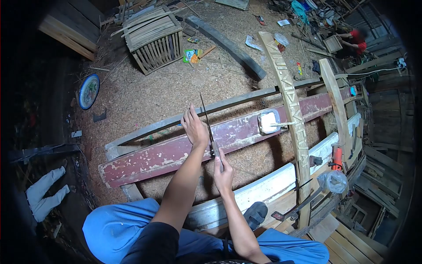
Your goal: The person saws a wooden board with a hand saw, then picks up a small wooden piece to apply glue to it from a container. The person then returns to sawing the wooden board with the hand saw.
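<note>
A long, thin dark blade [205,115] with a handle stands nearly upright in front of me, its tip pointing away. My right hand [223,172] is closed around the handle at the lower end. Beside the blade, on its left, my left hand [194,128] has its fingers stretched out; whether the palm touches the blade I cannot tell. Both hands are over a long maroon plank [154,162] with chipped paint. A white-filled container [268,121] with a stick across it rests on that plank, next to a carved wooden beam [288,94].
A slatted wooden crate [154,42] and a round tray [89,91] are on the shaving-covered ground. A white plank [263,187] lies near my legs, with an orange tool [337,157] at the right. Another person [358,42] in red handles a wooden piece at the far right.
</note>
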`<state>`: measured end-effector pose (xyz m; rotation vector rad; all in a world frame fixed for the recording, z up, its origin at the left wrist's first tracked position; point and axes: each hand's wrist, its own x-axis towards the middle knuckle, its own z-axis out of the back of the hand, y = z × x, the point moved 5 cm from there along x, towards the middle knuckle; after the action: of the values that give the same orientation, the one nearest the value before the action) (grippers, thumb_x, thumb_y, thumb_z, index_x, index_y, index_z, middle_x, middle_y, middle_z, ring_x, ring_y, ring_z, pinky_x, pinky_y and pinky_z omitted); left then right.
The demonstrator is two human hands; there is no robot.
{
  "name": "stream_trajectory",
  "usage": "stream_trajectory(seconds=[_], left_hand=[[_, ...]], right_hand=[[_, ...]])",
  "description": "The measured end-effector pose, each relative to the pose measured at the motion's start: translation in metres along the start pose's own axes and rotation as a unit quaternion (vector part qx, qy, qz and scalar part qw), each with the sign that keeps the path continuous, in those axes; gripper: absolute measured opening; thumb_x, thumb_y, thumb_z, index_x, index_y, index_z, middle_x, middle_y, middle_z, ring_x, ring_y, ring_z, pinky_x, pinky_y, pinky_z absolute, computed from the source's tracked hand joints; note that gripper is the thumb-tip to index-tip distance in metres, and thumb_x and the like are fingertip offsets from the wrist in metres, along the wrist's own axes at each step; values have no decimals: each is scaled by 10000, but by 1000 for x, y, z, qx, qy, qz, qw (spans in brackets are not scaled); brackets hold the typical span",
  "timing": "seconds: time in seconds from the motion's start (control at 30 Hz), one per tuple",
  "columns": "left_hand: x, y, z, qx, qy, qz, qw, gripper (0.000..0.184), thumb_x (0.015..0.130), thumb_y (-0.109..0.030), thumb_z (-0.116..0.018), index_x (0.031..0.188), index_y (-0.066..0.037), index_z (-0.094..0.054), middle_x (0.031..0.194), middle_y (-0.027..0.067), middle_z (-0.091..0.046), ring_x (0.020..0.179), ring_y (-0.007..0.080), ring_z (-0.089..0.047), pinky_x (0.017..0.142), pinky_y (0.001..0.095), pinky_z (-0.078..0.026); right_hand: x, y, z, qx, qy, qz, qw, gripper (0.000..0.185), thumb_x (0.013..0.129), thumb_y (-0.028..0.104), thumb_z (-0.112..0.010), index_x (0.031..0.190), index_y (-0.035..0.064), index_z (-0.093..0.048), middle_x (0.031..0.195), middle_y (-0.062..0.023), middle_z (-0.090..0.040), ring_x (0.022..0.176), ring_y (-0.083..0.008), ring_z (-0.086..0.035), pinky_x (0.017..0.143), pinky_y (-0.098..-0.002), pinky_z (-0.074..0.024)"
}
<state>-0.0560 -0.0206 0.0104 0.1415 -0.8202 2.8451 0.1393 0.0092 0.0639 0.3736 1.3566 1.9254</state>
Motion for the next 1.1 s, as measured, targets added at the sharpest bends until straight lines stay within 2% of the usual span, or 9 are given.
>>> stream_trajectory(seconds=[0.17, 0.4, 0.47, 0.63, 0.73, 0.9, 1.0, 1.03, 1.1], left_hand=[[-1, 0, -5, 44, -20, -8, 999, 759, 797, 3, -661, 1498, -78, -381, 1374, 121, -532, 1347, 260, -453, 1164, 466, -267], [-1, -8, 2, 64, -24, 22, 997, 803, 780, 23, -669, 1517, -117, -382, 1391, 90, -553, 1332, 258, -476, 1159, 481, -266], [-1, -6, 1, 45, -23, 16, 999, 803, 769, 36, -658, 1511, -124, -396, 1397, 88, -549, 1338, 258, -470, 1163, 481, -261], [0, -4, -2, 80, -18, 23, 996, 847, 754, -25, -711, 1519, -139, -364, 1422, 56, -510, 1352, 233, -447, 1193, 483, -230], [0, -5, -2, 84, -12, 16, 996, 836, 747, -28, -716, 1504, -140, -378, 1421, 55, -509, 1345, 233, -452, 1189, 481, -232], [1, -5, -1, 63, -9, 35, 997, 802, 748, -19, -704, 1483, -132, -404, 1416, 57, -513, 1336, 236, -459, 1182, 482, -241], [-1, -2, -7, 81, -24, 23, 996, 801, 755, -16, -701, 1488, -133, -400, 1420, 62, -512, 1332, 237, -463, 1179, 479, -245], [-1, -1, -7, 88, -12, 31, 996, 795, 762, -15, -698, 1489, -130, -398, 1424, 68, -512, 1340, 236, -461, 1178, 476, -246], [-4, -5, -1, 73, -27, 40, 996, 763, 761, 5, -669, 1472, -130, -426, 1405, 71, -533, 1332, 239, -474, 1164, 467, -260]], right_hand=[[-11, -3, -18, -34, -14, 8, 999, 426, 1030, 208, -560, 1432, 69, -568, 1029, -321, -687, 883, -461, -710, 734, -484, -543], [-23, -9, 0, -16, 14, -36, 999, 413, 1044, 196, -535, 1428, 47, -565, 1123, -319, -676, 1014, -450, -693, 815, -461, -550], [-7, 0, -8, -37, -19, 49, 998, 415, 1046, 201, -530, 1424, 31, -563, 1186, -304, -667, 1054, -434, -689, 838, -441, -556], [-14, -1, -9, -34, -2, -18, 999, 411, 1048, 200, -520, 1415, 24, -571, 1217, -281, -667, 1006, -428, -704, 799, -449, -568], [-22, -2, -5, -25, 5, -41, 999, 429, 1045, 206, -524, 1447, 60, -548, 1182, -294, -669, 952, -445, -706, 764, -474, -551], [-32, -10, -2, -58, -32, 49, 997, 427, 1049, 212, -523, 1452, 72, -550, 1062, -289, -700, 745, -410, -719, 667, -453, -537], [-33, -9, 1, -59, -7, -4, 998, 427, 1048, 203, -525, 1451, 67, -548, 1058, -279, -707, 737, -383, -729, 659, -439, -541], [-19, 3, -2, -52, 12, -49, 997, 425, 1046, 192, -525, 1449, 62, -549, 1098, -286, -698, 822, -389, -742, 703, -444, -552], [-26, -5, -4, -41, -5, -25, 999, 426, 1045, 191, -527, 1449, 56, -547, 1120, -291, -690, 869, -396, -739, 729, -449, -553]])
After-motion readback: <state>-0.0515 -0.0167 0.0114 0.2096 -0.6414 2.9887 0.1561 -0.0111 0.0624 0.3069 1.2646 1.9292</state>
